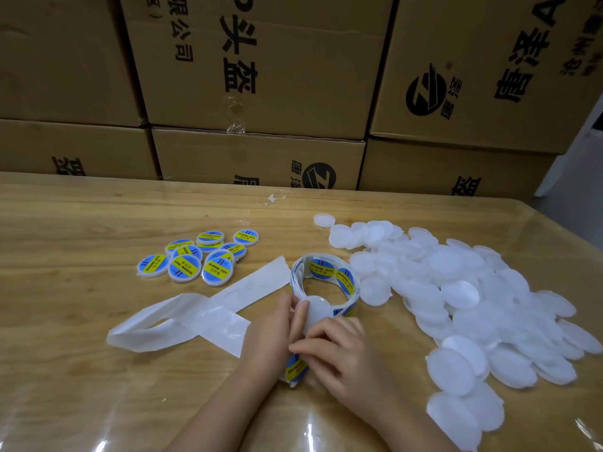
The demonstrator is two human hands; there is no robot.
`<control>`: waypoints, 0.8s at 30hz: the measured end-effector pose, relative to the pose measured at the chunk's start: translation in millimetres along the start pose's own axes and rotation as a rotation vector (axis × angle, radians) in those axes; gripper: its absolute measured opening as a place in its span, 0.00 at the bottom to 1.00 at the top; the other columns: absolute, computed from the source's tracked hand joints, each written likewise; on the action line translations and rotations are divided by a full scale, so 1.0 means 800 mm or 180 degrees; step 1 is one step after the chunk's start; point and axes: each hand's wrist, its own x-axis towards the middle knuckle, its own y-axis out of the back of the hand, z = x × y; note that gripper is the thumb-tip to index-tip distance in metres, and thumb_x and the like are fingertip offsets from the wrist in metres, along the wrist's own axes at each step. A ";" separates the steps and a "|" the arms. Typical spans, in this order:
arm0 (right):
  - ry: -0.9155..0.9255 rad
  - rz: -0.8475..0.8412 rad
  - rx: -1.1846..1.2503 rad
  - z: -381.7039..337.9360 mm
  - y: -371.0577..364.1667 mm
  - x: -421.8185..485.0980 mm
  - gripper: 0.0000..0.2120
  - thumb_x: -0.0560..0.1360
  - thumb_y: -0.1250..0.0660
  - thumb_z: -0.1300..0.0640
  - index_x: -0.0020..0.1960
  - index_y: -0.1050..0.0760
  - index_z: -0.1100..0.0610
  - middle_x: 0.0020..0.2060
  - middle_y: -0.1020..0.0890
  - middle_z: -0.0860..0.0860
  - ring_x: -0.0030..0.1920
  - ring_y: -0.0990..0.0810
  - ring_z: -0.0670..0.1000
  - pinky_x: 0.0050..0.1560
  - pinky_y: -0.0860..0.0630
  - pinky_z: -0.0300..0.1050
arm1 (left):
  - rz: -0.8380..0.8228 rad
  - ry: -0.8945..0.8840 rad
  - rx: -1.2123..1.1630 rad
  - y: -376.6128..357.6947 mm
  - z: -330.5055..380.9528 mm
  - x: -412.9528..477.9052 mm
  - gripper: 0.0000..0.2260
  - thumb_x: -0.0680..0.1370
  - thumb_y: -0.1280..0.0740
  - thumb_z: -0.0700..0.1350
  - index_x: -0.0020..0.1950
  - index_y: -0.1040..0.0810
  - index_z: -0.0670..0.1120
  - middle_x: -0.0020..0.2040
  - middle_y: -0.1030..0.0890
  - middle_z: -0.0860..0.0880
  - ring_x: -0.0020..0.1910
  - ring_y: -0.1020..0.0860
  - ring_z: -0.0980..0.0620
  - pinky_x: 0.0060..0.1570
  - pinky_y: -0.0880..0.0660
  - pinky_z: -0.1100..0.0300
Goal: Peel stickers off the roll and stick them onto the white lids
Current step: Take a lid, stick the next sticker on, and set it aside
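A loose roll of blue-and-yellow round stickers (329,275) stands on the wooden table (81,223) at the centre. My left hand (272,334) holds a white lid (318,309) and the sticker strip just in front of the roll. My right hand (339,350) pinches a blue-and-yellow sticker (296,368) at the strip's lower end, close against the left hand. A big heap of plain white lids (473,308) covers the right side. Several lids with stickers on them (199,259) lie in a cluster at the left.
Empty white backing tape (195,314) trails in loops from the roll toward the left. Stacked cardboard boxes (261,76) wall off the far edge of the table. A small scrap of clear film (275,198) lies near the back edge.
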 end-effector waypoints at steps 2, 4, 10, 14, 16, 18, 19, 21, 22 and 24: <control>0.0086 -0.0058 -0.0125 0.000 0.001 0.000 0.08 0.77 0.34 0.55 0.53 0.19 0.46 0.43 0.23 0.45 0.43 0.25 0.46 0.47 0.31 0.44 | -0.0016 0.0037 0.0008 -0.001 -0.001 0.001 0.10 0.80 0.45 0.58 0.44 0.35 0.54 0.32 0.25 0.56 0.40 0.21 0.51 0.37 0.31 0.56; 0.0165 -0.0107 -0.0222 0.000 0.002 -0.001 0.09 0.76 0.33 0.56 0.54 0.20 0.46 0.43 0.23 0.46 0.43 0.26 0.46 0.48 0.31 0.44 | -0.0024 0.0039 -0.0007 -0.001 -0.002 0.001 0.09 0.79 0.45 0.58 0.44 0.35 0.55 0.32 0.25 0.57 0.40 0.21 0.52 0.37 0.31 0.57; 0.0051 0.0105 -0.0010 -0.004 0.003 -0.001 0.06 0.75 0.33 0.58 0.48 0.19 0.48 0.48 0.24 0.46 0.46 0.29 0.40 0.47 0.28 0.43 | 0.0030 -0.0025 -0.0107 -0.001 -0.002 -0.002 0.09 0.79 0.44 0.57 0.40 0.36 0.57 0.30 0.25 0.57 0.37 0.22 0.53 0.35 0.33 0.57; -0.0187 0.0445 0.0212 -0.005 0.002 -0.003 0.05 0.76 0.33 0.58 0.47 0.19 0.51 0.49 0.24 0.51 0.43 0.26 0.45 0.46 0.26 0.46 | -0.0001 0.0071 -0.0297 -0.001 -0.003 -0.001 0.10 0.80 0.43 0.55 0.39 0.37 0.57 0.29 0.25 0.56 0.34 0.25 0.54 0.33 0.37 0.59; -0.0275 0.0574 0.0334 -0.005 0.002 -0.004 0.06 0.76 0.34 0.58 0.47 0.18 0.52 0.50 0.26 0.51 0.42 0.25 0.47 0.46 0.26 0.45 | -0.0019 0.0108 -0.0367 0.000 -0.003 0.000 0.10 0.80 0.43 0.55 0.39 0.36 0.57 0.29 0.25 0.57 0.33 0.27 0.57 0.33 0.36 0.60; -0.0364 0.0713 0.0450 -0.004 0.001 -0.005 0.06 0.76 0.35 0.58 0.47 0.19 0.52 0.51 0.28 0.48 0.42 0.26 0.47 0.46 0.26 0.43 | -0.0025 0.0116 -0.0379 0.001 -0.004 0.001 0.10 0.80 0.43 0.55 0.39 0.35 0.56 0.29 0.26 0.57 0.33 0.27 0.59 0.32 0.36 0.61; -0.0408 0.0777 0.0489 -0.004 0.001 -0.005 0.06 0.75 0.34 0.58 0.48 0.19 0.52 0.51 0.29 0.48 0.42 0.26 0.47 0.47 0.26 0.41 | -0.0022 0.0117 -0.0392 0.001 -0.004 0.001 0.10 0.80 0.43 0.55 0.39 0.35 0.56 0.29 0.26 0.57 0.32 0.27 0.59 0.32 0.35 0.61; -0.0484 0.0946 0.0585 -0.003 0.000 -0.005 0.06 0.75 0.34 0.59 0.48 0.20 0.51 0.51 0.29 0.48 0.42 0.26 0.46 0.47 0.26 0.39 | -0.0010 0.0123 -0.0441 0.001 -0.005 0.001 0.10 0.80 0.43 0.55 0.39 0.34 0.56 0.29 0.25 0.56 0.33 0.26 0.59 0.33 0.33 0.59; -0.0523 0.1050 0.0656 -0.003 0.000 -0.004 0.06 0.75 0.34 0.59 0.48 0.19 0.52 0.50 0.29 0.49 0.42 0.25 0.46 0.46 0.26 0.37 | -0.0005 0.0134 -0.0479 0.001 -0.005 0.001 0.10 0.79 0.42 0.55 0.39 0.34 0.56 0.29 0.25 0.56 0.33 0.25 0.58 0.35 0.31 0.57; -0.0665 0.1248 0.0834 -0.003 0.001 -0.003 0.06 0.74 0.34 0.59 0.48 0.19 0.53 0.48 0.28 0.49 0.44 0.24 0.44 0.46 0.25 0.36 | 0.0003 0.0184 -0.0572 0.001 -0.006 0.001 0.09 0.79 0.42 0.55 0.40 0.33 0.55 0.29 0.24 0.56 0.34 0.25 0.58 0.38 0.30 0.55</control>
